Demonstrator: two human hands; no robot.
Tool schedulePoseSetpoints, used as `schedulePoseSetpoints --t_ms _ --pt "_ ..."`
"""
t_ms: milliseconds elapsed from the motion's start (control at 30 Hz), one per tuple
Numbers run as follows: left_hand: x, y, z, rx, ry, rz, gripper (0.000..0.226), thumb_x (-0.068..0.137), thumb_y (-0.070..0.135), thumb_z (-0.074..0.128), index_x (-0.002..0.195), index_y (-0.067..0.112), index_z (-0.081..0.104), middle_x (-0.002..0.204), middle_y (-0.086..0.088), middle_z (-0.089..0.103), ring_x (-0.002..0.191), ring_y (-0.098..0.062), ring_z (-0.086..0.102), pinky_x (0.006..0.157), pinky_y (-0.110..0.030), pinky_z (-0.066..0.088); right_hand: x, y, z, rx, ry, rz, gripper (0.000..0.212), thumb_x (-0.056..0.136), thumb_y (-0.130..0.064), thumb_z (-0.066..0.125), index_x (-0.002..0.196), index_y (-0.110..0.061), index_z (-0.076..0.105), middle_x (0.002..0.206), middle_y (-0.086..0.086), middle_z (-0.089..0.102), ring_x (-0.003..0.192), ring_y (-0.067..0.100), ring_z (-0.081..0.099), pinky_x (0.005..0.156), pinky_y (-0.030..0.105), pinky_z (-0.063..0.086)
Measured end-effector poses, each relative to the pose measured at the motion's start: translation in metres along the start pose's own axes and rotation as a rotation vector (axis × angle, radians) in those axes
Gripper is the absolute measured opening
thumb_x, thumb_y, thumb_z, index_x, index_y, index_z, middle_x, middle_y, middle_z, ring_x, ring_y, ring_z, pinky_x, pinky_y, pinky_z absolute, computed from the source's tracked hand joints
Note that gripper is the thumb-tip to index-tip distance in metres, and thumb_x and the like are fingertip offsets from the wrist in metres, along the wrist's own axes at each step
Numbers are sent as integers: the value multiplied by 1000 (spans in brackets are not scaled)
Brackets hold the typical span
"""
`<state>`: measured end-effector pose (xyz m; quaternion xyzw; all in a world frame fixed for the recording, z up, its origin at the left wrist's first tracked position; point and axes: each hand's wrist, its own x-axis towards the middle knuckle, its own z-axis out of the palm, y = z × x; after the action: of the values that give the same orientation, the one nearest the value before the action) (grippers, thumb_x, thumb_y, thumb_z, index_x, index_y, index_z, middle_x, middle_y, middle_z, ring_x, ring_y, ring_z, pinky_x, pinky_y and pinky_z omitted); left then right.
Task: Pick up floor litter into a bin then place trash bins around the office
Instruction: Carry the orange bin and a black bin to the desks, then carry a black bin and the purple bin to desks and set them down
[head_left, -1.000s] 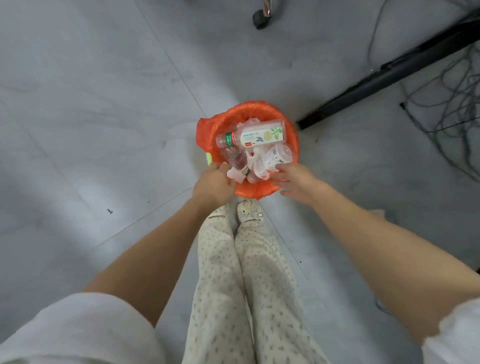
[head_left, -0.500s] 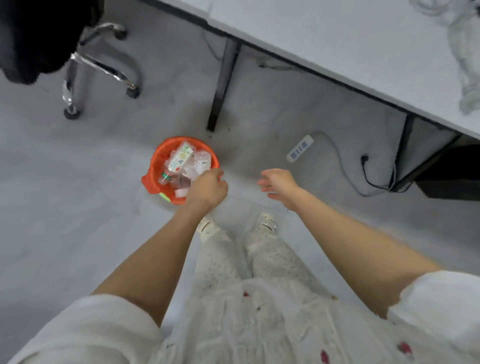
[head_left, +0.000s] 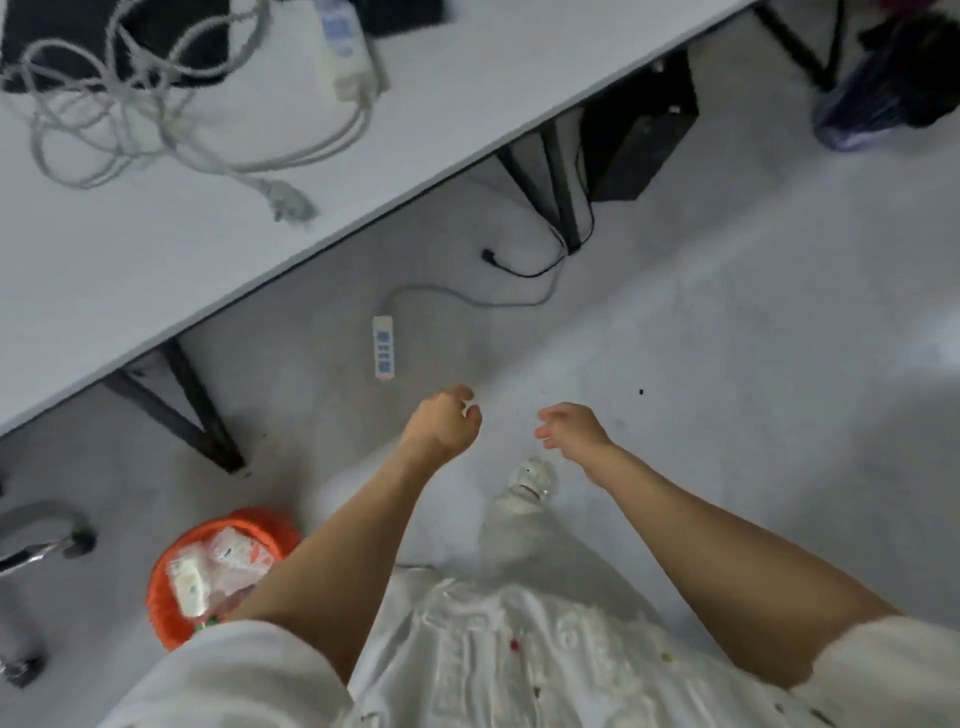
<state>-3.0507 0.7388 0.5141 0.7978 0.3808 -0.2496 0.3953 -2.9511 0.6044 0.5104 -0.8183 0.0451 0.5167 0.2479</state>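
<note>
The orange-lined bin (head_left: 166, 603) stands on the grey floor at the lower left, partly behind my left arm. It is full of plastic bottles and wrappers (head_left: 215, 569). My left hand (head_left: 441, 423) hangs in front of me over bare floor, away from the bin, its fingers curled into a fist with nothing in it. My right hand (head_left: 571, 428) is beside it, fingers relaxed and empty. One shoe (head_left: 530, 480) shows below the hands.
A white desk (head_left: 441, 119) runs across the top left, with tangled cables (head_left: 130, 88) and a power strip on it. Black desk legs (head_left: 182, 410), a floor power strip (head_left: 383, 347) with its cord, a chair base (head_left: 47, 540), a black box (head_left: 639, 130) and a dark bag (head_left: 893, 83) surround me.
My left hand has let go of the bin, which now stands on the floor at my lower left. I have straightened up and turned right; both hands are empty in front of me.
</note>
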Motion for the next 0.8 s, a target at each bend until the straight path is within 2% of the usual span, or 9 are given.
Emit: schedulePoseSetpoints --t_ms 67,133,233,300,367,467,600,700,800 --pt "25 68 15 46 -53 55 38 96 23 44 131 12 52 129 -11 62 123 -30 54 100 -29 41 18 17 -63 114 79 49 35 90 -7 43 116 12 56 118 26 63 101 37 62 84 37 48" --pt "43 119 27 78 -98 98 38 95 24 44 132 15 52 129 -7 62 123 -27 55 100 -28 41 28 30 -110 194 125 91 37 90 -7 44 119 14 53 120 28 61 110 42 59 97 45 45" --pt "72 192 38 172 -165 180 38 96 24 44 132 16 52 131 -6 60 123 -26 54 100 -26 41 45 45 -173 316 183 144 34 92 -8 44 117 11 57 118 23 64 89 28 58 88 40 48" --pt "97 231 41 243 -205 218 38 96 24 43 132 16 52 133 -6 59 124 -26 53 100 -26 40 56 48 -209 401 209 167 34 93 -9 43 115 12 59 120 21 64 84 23 53 75 34 45" --pt "128 273 40 310 -236 244 39 96 24 43 133 16 52 135 -6 57 124 -26 53 99 -27 41 69 46 -246 506 236 200 28 94 -11 44 111 2 61 123 14 63 84 23 54 60 27 38" --pt "177 334 38 423 -276 286 40 96 25 41 134 17 50 137 -7 54 123 -27 53 98 -29 42 92 36 -298 641 293 215 19 95 -15 46 106 -10 60 100 10 65 80 22 56 51 20 35" --pt "239 432 31 498 -301 412 38 97 23 42 133 15 51 135 -8 57 125 -27 52 102 -29 39 113 17 -372 856 398 265 9 97 -4 43 98 -4 52 69 7 52 51 10 52 34 8 35" --pt "276 512 22 504 -320 478 37 97 23 41 132 14 50 133 -8 58 122 -26 54 100 -29 40 123 2 -426 888 400 260 14 98 1 39 103 -1 51 71 7 50 54 11 47 32 6 31" --pt "305 579 22 566 -349 552 38 99 25 40 134 12 49 135 -8 55 123 -26 51 101 -29 39 145 -7 -481 872 392 221 25 99 3 34 116 2 52 87 15 58 60 11 43 40 9 34"
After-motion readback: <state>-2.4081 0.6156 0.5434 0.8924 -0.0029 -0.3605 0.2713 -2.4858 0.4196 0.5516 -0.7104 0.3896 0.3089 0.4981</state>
